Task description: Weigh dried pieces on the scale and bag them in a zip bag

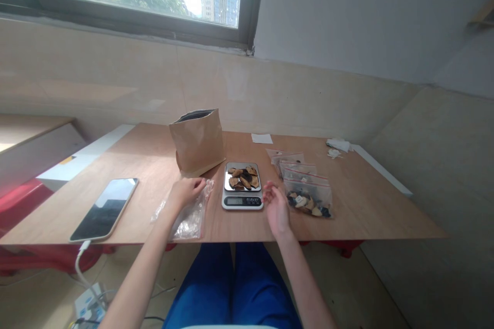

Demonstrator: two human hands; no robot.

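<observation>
Kitchen scale (242, 188) sits near the front edge of the wooden table (366, 205), its platform loaded with dark dried slices (243, 177); the display is lit, but the reading is too small to make out.

Left hand (187, 191) lies palm down at 9 o'clock from the scale, resting on an empty clear zip bag (189, 216). Fingers are loosely together and flat on the plastic, pressing it, not pinching it.

Right hand (276, 209) is at 4 o'clock from the scale, just beside its corner, palm turned inward, fingers apart and slightly curled, holding nothing.

A filled zip bag (309, 199) with a red seal lies at 3 o'clock from the scale, more bags (291, 162) stacked behind it toward 1 o'clock. An open brown paper pouch (197, 141) stands upright at 11 o'clock, touching or nearly touching the scale's back corner (contact cannot be confirmed).

Judgement: the portion appears weighed and awaits bagging. Recommended handling: pinch the empty bag's mouth open with the left hand before lifting any slices, and bring the mouth close beside the platform so pieces travel a short way. Move slices by light pinches; they look brittle. Avoid leaning on the scale.

A phone (104, 208) lies at 9 o'clock, well apart, cable attached.
</observation>
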